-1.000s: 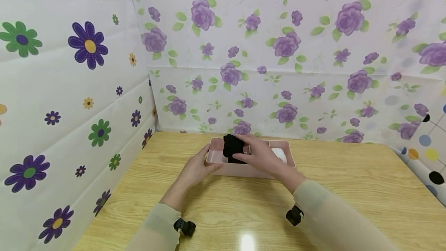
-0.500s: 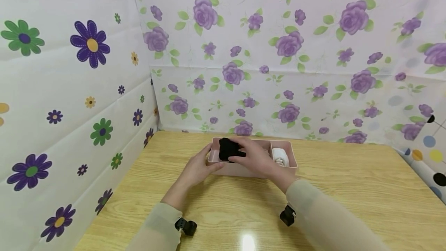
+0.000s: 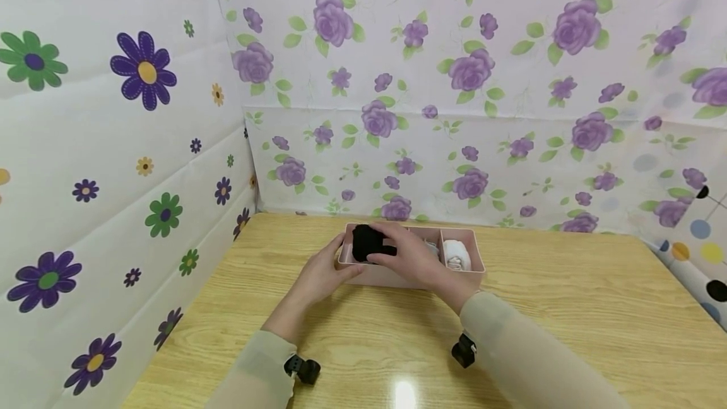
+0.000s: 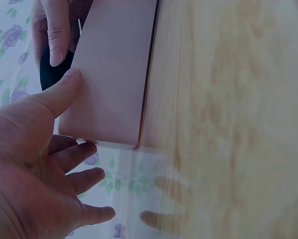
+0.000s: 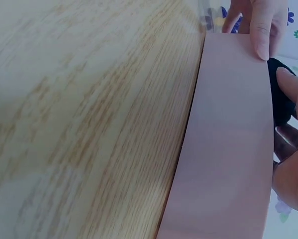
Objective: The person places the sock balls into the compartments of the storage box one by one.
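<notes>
A long pink divided box (image 3: 386, 278) stands on the table. My right hand (image 3: 411, 257) reaches over its front wall and holds a black rolled cloth bundle (image 3: 366, 243) between thumb and fingers, down in the left compartment. My left hand (image 3: 320, 274) grips the box's left end; in the left wrist view its thumb (image 4: 64, 92) lies at the front rim and the other fingers spread by the end wall. A white rolled cloth (image 3: 456, 255) sits in the right compartment. Part of a pale bluish cloth (image 3: 433, 248) shows in the middle compartment, mostly behind my right hand.
The box stands near the back of the wooden table (image 3: 363, 346). Behind it hangs a purple-flowered curtain (image 3: 426, 163), and another flowered sheet (image 3: 113, 163) runs along the left side.
My right hand has moved left and lower with the black cloth bundle, into the left compartment. The white and bluish cloths show more. My left hand stays at the box's end.
</notes>
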